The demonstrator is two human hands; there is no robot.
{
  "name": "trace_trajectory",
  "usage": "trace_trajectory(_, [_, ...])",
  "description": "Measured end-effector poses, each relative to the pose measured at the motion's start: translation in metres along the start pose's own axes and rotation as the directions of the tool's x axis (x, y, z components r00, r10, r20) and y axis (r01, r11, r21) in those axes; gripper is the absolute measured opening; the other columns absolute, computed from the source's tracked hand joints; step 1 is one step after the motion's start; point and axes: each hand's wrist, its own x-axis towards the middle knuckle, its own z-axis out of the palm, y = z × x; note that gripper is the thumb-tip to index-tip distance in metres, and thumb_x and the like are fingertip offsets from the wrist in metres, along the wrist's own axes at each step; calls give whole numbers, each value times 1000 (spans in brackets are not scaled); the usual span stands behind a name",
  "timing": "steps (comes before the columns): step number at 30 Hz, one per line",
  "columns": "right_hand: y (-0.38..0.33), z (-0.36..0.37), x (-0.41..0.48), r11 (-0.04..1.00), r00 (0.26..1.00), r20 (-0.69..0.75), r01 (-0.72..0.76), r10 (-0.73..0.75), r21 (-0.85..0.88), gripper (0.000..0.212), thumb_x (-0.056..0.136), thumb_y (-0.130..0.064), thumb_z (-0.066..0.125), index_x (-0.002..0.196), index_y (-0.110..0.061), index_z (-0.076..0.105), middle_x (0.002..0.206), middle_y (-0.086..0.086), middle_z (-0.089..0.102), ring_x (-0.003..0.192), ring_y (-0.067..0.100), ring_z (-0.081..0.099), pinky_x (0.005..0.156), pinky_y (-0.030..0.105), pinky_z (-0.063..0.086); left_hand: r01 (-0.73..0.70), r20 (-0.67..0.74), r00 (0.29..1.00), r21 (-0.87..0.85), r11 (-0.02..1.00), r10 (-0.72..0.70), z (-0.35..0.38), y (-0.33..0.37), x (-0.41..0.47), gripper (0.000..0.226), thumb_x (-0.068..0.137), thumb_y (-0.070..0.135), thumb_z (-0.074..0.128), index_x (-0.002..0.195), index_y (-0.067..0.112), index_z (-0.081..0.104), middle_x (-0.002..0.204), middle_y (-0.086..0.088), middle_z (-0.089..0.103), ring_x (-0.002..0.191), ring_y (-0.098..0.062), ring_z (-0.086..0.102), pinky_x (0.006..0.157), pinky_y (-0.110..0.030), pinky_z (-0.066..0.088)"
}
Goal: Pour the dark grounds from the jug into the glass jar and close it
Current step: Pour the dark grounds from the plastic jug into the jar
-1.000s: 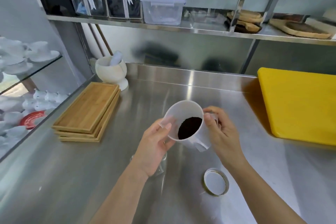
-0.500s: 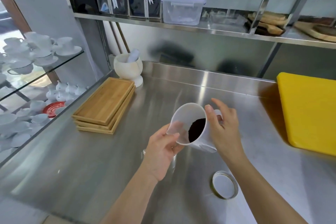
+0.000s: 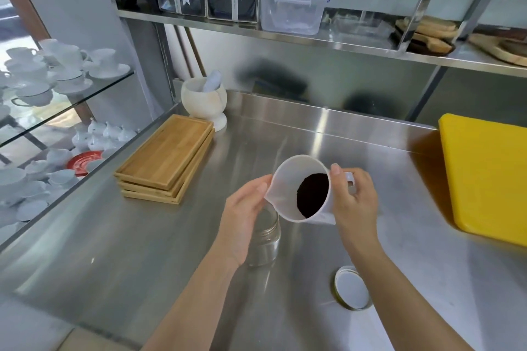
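My right hand grips the handle of a white plastic jug, tilted to the left with its spout low. Dark grounds lie heaped inside against the jug's lower wall. Just below the spout stands an open clear glass jar on the steel counter. My left hand is cupped round the jar's left side and neck, fingertips touching the jug's spout. The jar's round metal lid lies upside down on the counter to the right, near my right forearm.
A stack of wooden trays sits to the left, with a white mortar and pestle behind it. A yellow cutting board lies at the right. A steel shelf with boxes hangs above. Glass shelves of white cups stand at far left.
The jug has tipped further left and its spout has come down over the jar's mouth. My left hand slid from the jug's wall down to the jar. The grounds have shifted toward the rim.
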Motion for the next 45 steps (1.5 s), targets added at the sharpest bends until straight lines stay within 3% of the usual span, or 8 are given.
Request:
trace_trajectory(6, [0,4,7,995,1000,7,29,-29,-98,23,73,-49,58,68,-27,58,83,-13,55,82,3,54,62,-1,34,-67,-301,946,176,982,119,-40,-14,4,20,90,20,52,95,20,72,101,4,73,102,-2,62,78,-7,44])
trace_trajectory(9, [0,9,8,992,999,2,46,-46,-120,21,71,-49,60,66,-29,57,82,-13,55,84,8,54,67,3,36,-13,-382,920,186,982,85,-46,-29,6,17,90,19,54,91,23,70,97,8,71,90,8,62,70,0,41])
trace_trajectory(17, [-6,15,8,971,990,30,141,-138,-195,18,73,-41,65,69,-25,59,81,-14,52,88,16,52,75,21,38,205,-419,905,292,934,-68,-57,-72,1,13,88,29,55,80,24,63,78,5,64,76,-15,60,75,-39,50])
trace_trajectory(22, [-9,17,9,951,985,45,171,-165,-259,13,79,-26,71,78,-14,64,87,-3,53,92,23,53,77,30,41,259,-438,894,331,907,-95,-59,-80,-3,40,85,48,52,68,12,51,71,-3,56,77,-29,60,76,-50,50])
trace_trajectory(26, [-12,20,9,921,974,62,228,-220,-316,15,78,-23,72,80,-10,65,89,1,55,91,25,52,75,31,41,230,-433,901,412,882,-32,-59,-81,-4,53,85,52,47,66,3,53,71,-8,55,70,-24,56,68,-39,46])
trace_trajectory(35, [-19,30,14,834,932,113,359,-345,-419,20,73,-17,78,81,-1,69,90,11,60,89,28,52,75,28,37,198,-422,907,417,887,-4,-58,-83,-2,50,87,45,52,46,20,41,55,4,45,52,-12,45,56,-27,39])
trace_trajectory(40, [-23,35,17,778,898,203,441,-391,-447,24,70,-23,81,78,-3,70,90,14,61,91,32,52,78,54,43,154,-392,919,450,880,39,-58,-85,-1,49,89,42,51,45,20,45,55,7,49,47,0,46,50,-13,35])
trace_trajectory(45, [-28,39,22,704,839,265,543,-474,-457,33,66,-37,70,75,-5,70,87,13,62,87,33,53,72,58,43,144,-393,919,435,889,43,-59,-86,-1,49,88,44,52,43,26,44,53,9,48,47,-2,45,48,-14,34])
